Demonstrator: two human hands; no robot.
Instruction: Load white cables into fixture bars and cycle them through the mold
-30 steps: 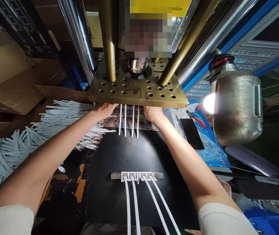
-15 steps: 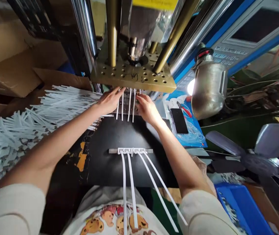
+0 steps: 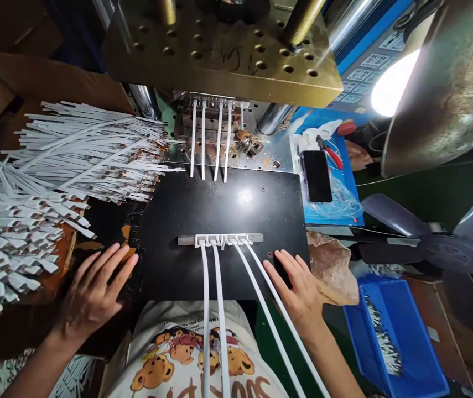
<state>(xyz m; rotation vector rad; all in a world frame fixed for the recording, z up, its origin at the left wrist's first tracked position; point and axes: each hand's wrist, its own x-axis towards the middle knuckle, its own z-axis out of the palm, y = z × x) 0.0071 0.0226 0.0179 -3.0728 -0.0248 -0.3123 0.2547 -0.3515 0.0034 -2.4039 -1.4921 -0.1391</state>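
Both hands have come back from the press: half a second ago they were up at the mould beneath the brass plate, and now they lie at the near edge of the black work plate. Our left hand rests palm down with its fingers spread and released, gripping nothing, at the left border of the plate. Our right hand lies likewise flat and unclenched, its fingertips just beside the outermost of the near four white cables.

These cables run with their long axis toward us, from the metal holder bar across the plate and down over our lap. The right hand is the nearer one; the cables lie to its left. The left hand is well apart from them.

A second set of four white cables now hangs seated in the mould under the perforated brass plate, untouched. Bundled white strips are heaped at the left.
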